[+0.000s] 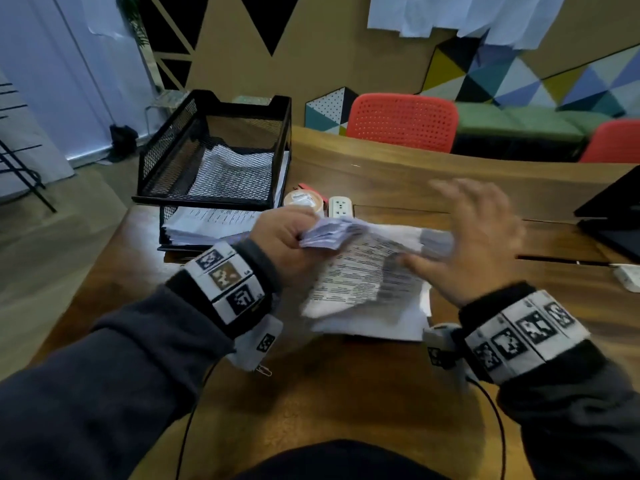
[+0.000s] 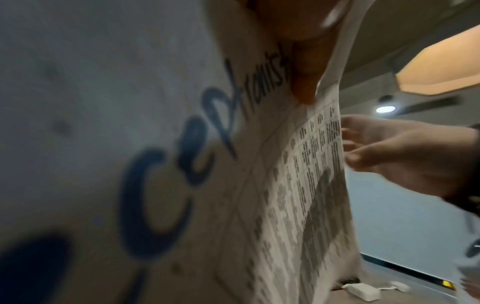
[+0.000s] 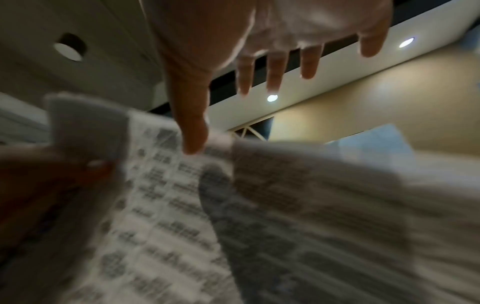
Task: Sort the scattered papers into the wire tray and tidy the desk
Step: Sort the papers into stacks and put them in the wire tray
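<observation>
A bundle of printed papers (image 1: 360,268) hangs over the middle of the wooden desk (image 1: 346,386). My left hand (image 1: 287,244) grips its upper left edge, fingers curled round the sheets (image 2: 298,205). My right hand (image 1: 474,237) is spread with straight fingers at the bundle's right side; its thumb (image 3: 192,131) touches the top sheet (image 3: 207,216). More white sheets (image 1: 374,327) lie flat beneath. The black two-tier wire tray (image 1: 180,140) stands at the desk's back left, with papers in both tiers.
A roll of tape (image 1: 303,199) and a white power socket (image 1: 340,206) sit just right of the tray. A dark laptop (image 1: 613,216) is at the right edge, a pen (image 1: 561,260) and white adapter (image 1: 628,277) near it. Red chairs (image 1: 401,121) stand behind.
</observation>
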